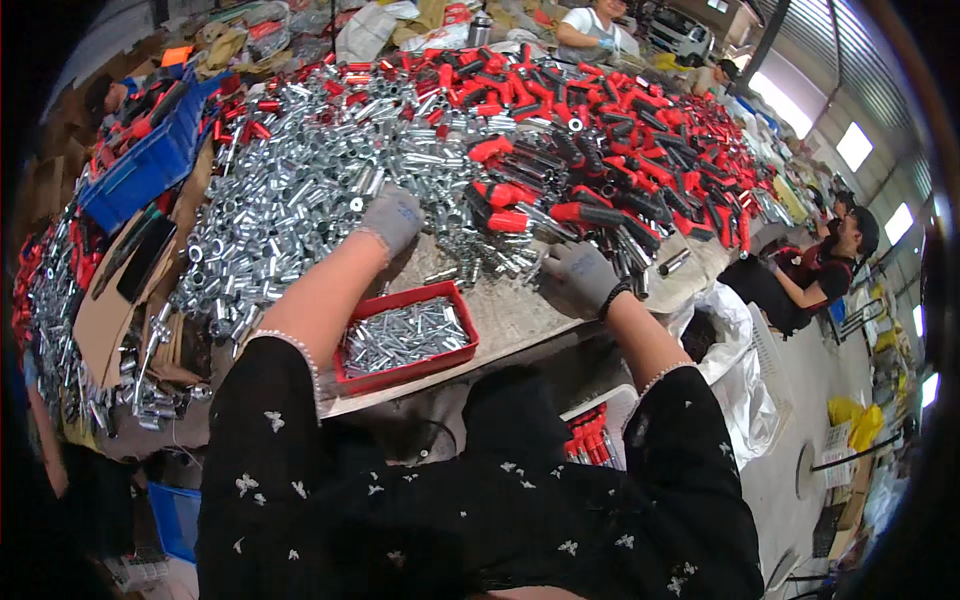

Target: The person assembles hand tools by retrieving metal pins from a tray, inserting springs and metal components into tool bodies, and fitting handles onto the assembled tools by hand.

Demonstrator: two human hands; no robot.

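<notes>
My left hand [395,217], in a grey glove, reaches into a wide heap of silver metal sockets [300,190]. Its fingers are bent down among the pieces, and whatever they hold is hidden. Farther right, my right hand [583,271], gloved the same way, is low over the tabletop [520,318] beside small metal parts [510,258] and metal tubes. Those fingers curl inward; I cannot make out anything in them. Between my forearms, at the near table edge, stands a red tray [408,368] of small silver pins or bolts [405,333].
Red-and-black tool handles [640,150] cover the table's far right. A blue crate [150,165] and a phone [147,260] on cardboard are at left. Below the right edge hangs a white sack [735,370]; a box of red-handled tools [592,437] sits beneath. Co-workers [835,260] sit around.
</notes>
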